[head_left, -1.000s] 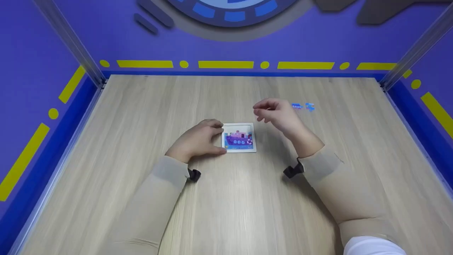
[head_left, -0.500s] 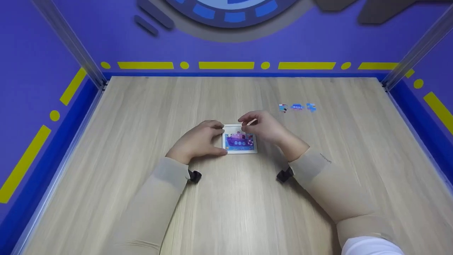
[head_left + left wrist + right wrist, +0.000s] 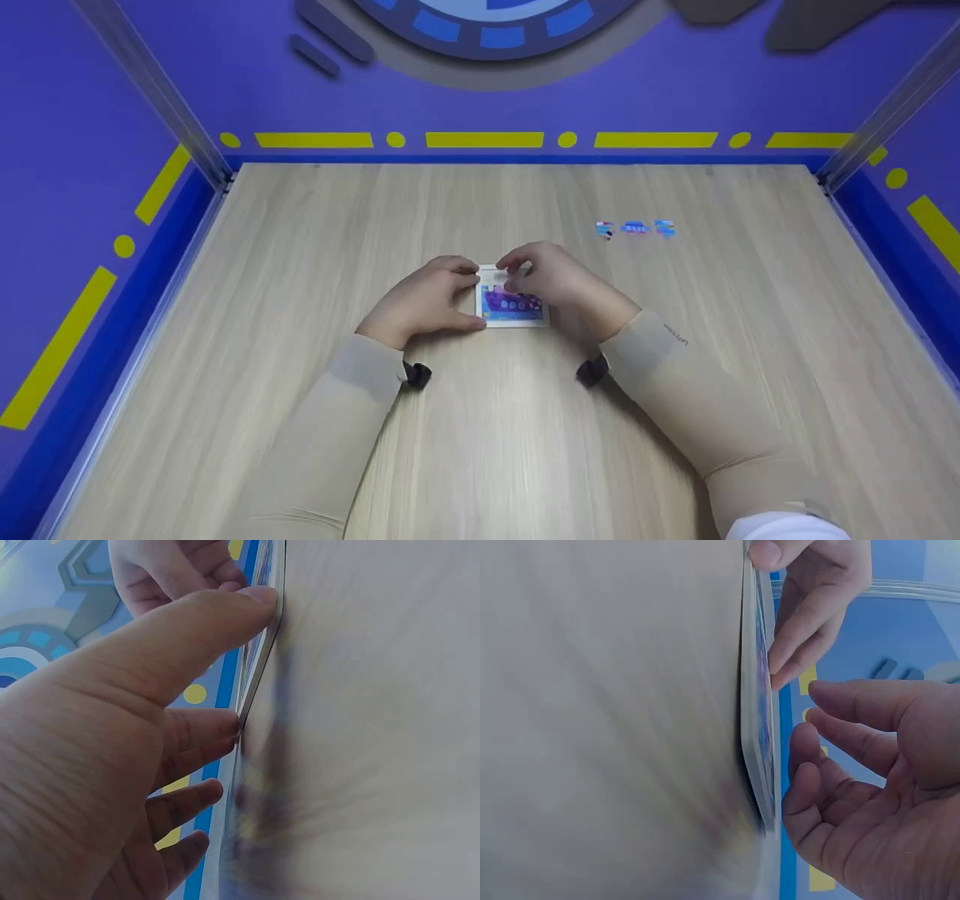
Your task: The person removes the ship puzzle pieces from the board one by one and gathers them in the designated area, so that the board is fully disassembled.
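Note:
A small square jigsaw puzzle in a white tray (image 3: 517, 325) lies mid-table and shows a purple ship (image 3: 506, 303); its upper strip is pale. My left hand (image 3: 420, 301) grips the tray's left side, thumb at the near corner and fingers at the far corner; the left wrist view shows the thumb (image 3: 259, 596) right on the rim. Over the tray's upper right is my right hand (image 3: 559, 281), its thumb and forefinger bent close together. The right wrist view shows a narrow gap between those fingertips (image 3: 821, 690); I cannot tell whether they hold a piece.
Three loose puzzle pieces lie in a row beyond my right hand: one white-and-blue piece (image 3: 604, 229), one blue piece (image 3: 634, 227) and another blue piece (image 3: 665, 229). Blue-purple walls (image 3: 480, 109) with yellow marks enclose the wooden table (image 3: 495, 420) at the back and sides.
My right hand has moved left and toward me, from near the loose pieces to over the puzzle, uncovering the leftmost loose piece. My left hand stays at the tray.

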Demonstrator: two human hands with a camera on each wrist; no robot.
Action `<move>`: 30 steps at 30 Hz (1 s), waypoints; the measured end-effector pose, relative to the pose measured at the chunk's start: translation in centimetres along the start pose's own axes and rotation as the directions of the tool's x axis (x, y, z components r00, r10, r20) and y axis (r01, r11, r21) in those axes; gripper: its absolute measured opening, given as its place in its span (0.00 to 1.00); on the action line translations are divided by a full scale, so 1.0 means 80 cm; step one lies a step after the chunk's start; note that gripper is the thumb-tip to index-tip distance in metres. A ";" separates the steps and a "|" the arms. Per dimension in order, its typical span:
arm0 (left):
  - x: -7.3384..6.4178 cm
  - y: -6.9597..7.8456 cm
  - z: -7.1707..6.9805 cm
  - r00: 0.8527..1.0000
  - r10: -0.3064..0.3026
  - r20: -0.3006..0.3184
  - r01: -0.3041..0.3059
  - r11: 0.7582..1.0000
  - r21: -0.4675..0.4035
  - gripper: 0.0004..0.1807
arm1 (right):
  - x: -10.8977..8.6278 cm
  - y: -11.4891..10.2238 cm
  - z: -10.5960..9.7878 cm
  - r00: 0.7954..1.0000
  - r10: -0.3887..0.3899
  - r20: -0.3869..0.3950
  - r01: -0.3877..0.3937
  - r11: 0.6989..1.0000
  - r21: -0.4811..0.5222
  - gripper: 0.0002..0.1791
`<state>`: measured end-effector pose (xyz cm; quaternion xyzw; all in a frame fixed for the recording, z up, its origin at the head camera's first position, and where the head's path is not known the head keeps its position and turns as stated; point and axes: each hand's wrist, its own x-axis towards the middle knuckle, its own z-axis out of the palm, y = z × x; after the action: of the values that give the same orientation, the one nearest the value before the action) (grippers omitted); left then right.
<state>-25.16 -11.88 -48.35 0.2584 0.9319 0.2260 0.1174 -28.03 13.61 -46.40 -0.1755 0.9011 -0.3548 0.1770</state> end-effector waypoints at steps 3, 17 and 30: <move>0.002 0.000 0.002 1.000 0.002 0.001 -0.002 1.000 -0.004 0.48 | 0.000 -0.001 0.004 1.000 0.013 0.009 -0.013 1.000 -0.016 0.22; -0.001 -0.003 0.001 0.999 0.026 -0.024 -0.025 0.999 0.020 0.47 | 0.004 0.010 0.019 0.999 -0.037 -0.008 0.036 0.996 -0.083 0.22; 0.002 -0.003 0.000 1.000 0.029 -0.002 -0.029 0.999 0.019 0.47 | 0.002 0.019 0.020 0.992 -0.127 0.006 0.127 0.989 -0.072 0.14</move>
<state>-25.40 -11.94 -48.45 0.2728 0.9303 0.2191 0.1105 -27.74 13.64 -48.60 -0.2389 0.9003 -0.3324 0.1482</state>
